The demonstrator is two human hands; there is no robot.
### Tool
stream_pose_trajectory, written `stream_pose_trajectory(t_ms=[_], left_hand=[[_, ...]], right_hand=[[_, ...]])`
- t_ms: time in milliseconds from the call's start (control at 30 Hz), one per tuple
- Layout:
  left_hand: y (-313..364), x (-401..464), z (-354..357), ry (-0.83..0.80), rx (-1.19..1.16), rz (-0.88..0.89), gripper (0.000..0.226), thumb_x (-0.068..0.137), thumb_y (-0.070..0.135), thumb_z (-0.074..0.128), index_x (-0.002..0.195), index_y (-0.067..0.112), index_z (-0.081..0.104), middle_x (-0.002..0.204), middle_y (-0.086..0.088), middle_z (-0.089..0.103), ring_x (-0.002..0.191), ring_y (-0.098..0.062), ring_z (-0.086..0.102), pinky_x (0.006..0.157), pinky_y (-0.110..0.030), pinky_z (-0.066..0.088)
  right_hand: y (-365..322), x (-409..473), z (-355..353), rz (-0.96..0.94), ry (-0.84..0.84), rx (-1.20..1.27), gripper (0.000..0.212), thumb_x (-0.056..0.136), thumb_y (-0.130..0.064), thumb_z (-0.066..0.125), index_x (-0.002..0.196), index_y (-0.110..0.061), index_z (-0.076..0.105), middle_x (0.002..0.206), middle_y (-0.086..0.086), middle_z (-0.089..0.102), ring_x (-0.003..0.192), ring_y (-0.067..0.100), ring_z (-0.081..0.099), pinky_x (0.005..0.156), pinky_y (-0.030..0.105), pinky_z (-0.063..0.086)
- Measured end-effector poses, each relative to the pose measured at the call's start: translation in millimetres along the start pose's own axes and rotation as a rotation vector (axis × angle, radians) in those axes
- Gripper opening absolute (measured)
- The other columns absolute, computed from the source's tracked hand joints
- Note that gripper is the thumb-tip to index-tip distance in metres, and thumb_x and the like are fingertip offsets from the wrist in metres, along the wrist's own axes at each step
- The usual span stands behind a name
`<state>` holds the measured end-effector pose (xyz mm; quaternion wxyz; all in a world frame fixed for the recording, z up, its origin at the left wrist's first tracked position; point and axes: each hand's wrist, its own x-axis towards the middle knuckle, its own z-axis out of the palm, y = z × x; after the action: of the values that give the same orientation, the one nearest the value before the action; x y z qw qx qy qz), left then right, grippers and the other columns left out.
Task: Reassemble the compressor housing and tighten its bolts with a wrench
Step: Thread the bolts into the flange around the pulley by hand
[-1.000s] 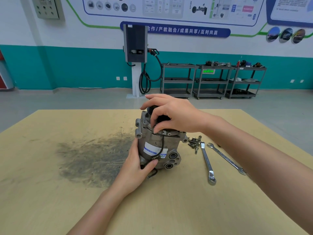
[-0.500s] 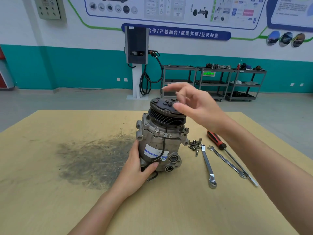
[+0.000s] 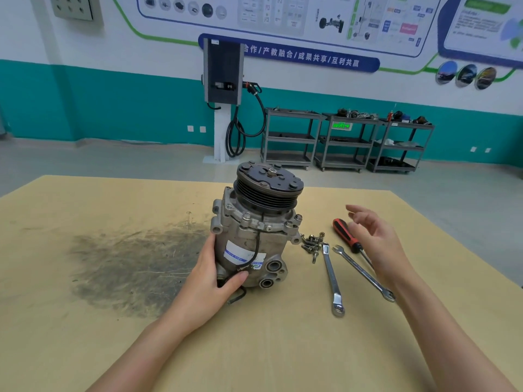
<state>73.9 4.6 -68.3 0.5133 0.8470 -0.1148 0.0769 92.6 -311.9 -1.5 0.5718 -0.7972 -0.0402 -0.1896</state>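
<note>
Compressor (image 3: 254, 239) upright on tan surface (image 3: 283, 349), pulley end up. Left hand (image 3: 210, 281) grips lower housing, thumb across front, fingers wrapped behind. Right hand (image 3: 376, 241) hovers above red-handled screwdriver (image 3: 343, 233), fingers loosely spread, holding nothing. Loose bolts (image 3: 311, 244) just right of compressor; two wrenches (image 3: 332, 278) beside them.

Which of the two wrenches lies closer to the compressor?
The left wrench, beside the loose bolts; the other wrench lies farther right, by the screwdriver.
</note>
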Motion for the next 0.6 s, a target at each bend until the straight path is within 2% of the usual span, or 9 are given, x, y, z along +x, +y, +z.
stream_pose_trajectory(t_ms=[33, 67, 100, 133, 200, 300, 367, 500, 600], left_hand=[[0, 0, 0, 0.001, 0.003, -0.001, 0.094, 0.089, 0.04, 0.071, 0.158, 0.031, 0.008, 0.157, 0.019, 0.032, 0.141, 0.003, 0.033, 0.116, -0.023, 0.028], [0, 0, 0, 0.002, 0.006, -0.004, 0.094, 0.088, 0.039, 0.071, 0.158, 0.03, 0.009, 0.156, 0.019, 0.033, 0.141, 0.003, 0.034, 0.116, -0.023, 0.028], [0, 0, 1, 0.001, 0.007, -0.005, 0.094, 0.088, 0.038, 0.071, 0.158, 0.029, 0.009, 0.156, 0.018, 0.034, 0.141, 0.003, 0.035, 0.117, -0.024, 0.029], [0, 0, 1, 0.001, 0.005, -0.004, 0.094, 0.089, 0.038, 0.072, 0.159, 0.029, 0.009, 0.156, 0.018, 0.034, 0.141, 0.003, 0.035, 0.117, -0.025, 0.029], [0, 0, 0, -0.002, 0.003, -0.003, 0.094, 0.089, 0.038, 0.072, 0.159, 0.03, 0.009, 0.156, 0.019, 0.035, 0.141, 0.003, 0.035, 0.118, -0.026, 0.029], [1, 0, 0, -0.006, 0.003, -0.005, 0.095, 0.088, 0.039, 0.071, 0.159, 0.028, 0.009, 0.157, 0.017, 0.035, 0.142, 0.002, 0.034, 0.12, -0.031, 0.03], [3, -1, -1, -0.004, 0.004, 0.0, 0.094, 0.089, 0.039, 0.071, 0.159, 0.029, 0.009, 0.157, 0.017, 0.035, 0.142, 0.001, 0.035, 0.12, -0.032, 0.03], [3, -2, -2, -0.008, 0.007, 0.004, 0.095, 0.089, 0.039, 0.071, 0.159, 0.028, 0.007, 0.158, 0.016, 0.033, 0.144, 0.001, 0.033, 0.121, -0.033, 0.029], [3, -1, -2, -0.004, 0.011, 0.008, 0.094, 0.09, 0.037, 0.071, 0.159, 0.027, 0.009, 0.158, 0.015, 0.034, 0.143, 0.0, 0.034, 0.121, -0.034, 0.029]], right_hand=[[7, -3, 0, 0.031, 0.013, -0.045, 0.01, 0.095, -0.007, 0.057, 0.095, -0.014, 0.064, 0.127, -0.009, 0.058, 0.107, -0.013, 0.056, 0.09, 0.011, 0.045], [14, -6, 0, 0.07, 0.023, -0.117, 0.012, 0.095, -0.009, 0.059, 0.103, -0.015, 0.064, 0.123, -0.005, 0.059, 0.102, -0.01, 0.058, 0.082, 0.009, 0.045], [21, -8, 1, 0.115, 0.025, -0.228, 0.013, 0.094, -0.014, 0.062, 0.106, -0.015, 0.064, 0.115, -0.001, 0.061, 0.098, -0.001, 0.06, 0.077, 0.015, 0.044], [26, -10, 1, 0.155, 0.01, -0.378, 0.012, 0.092, -0.021, 0.065, 0.103, -0.015, 0.064, 0.106, 0.001, 0.063, 0.093, 0.01, 0.059, 0.074, 0.023, 0.043], [32, -13, 3, 0.207, -0.071, -0.665, 0.02, 0.092, -0.036, 0.064, 0.088, -0.017, 0.062, 0.087, -0.001, 0.061, 0.084, 0.02, 0.057, 0.066, 0.031, 0.04], [30, -17, 13, 0.275, -0.169, -0.937, 0.047, 0.091, -0.058, 0.051, 0.075, -0.015, 0.058, 0.072, -0.004, 0.059, 0.073, 0.017, 0.057, 0.059, 0.031, 0.039], [29, -18, 24, 0.287, -0.248, -1.116, 0.053, 0.09, -0.062, 0.046, 0.066, -0.016, 0.054, 0.069, -0.004, 0.055, 0.072, 0.016, 0.055, 0.059, 0.03, 0.038], [28, -16, 35, 0.355, -0.253, -1.093, 0.035, 0.087, -0.04, 0.052, 0.064, -0.015, 0.054, 0.065, -0.001, 0.055, 0.065, 0.017, 0.055, 0.052, 0.027, 0.035], [27, -15, 28, 0.423, -0.207, -0.863, 0.03, 0.087, -0.029, 0.056, 0.063, -0.014, 0.052, 0.053, -0.001, 0.05, 0.049, 0.014, 0.05, 0.047, 0.023, 0.031]])
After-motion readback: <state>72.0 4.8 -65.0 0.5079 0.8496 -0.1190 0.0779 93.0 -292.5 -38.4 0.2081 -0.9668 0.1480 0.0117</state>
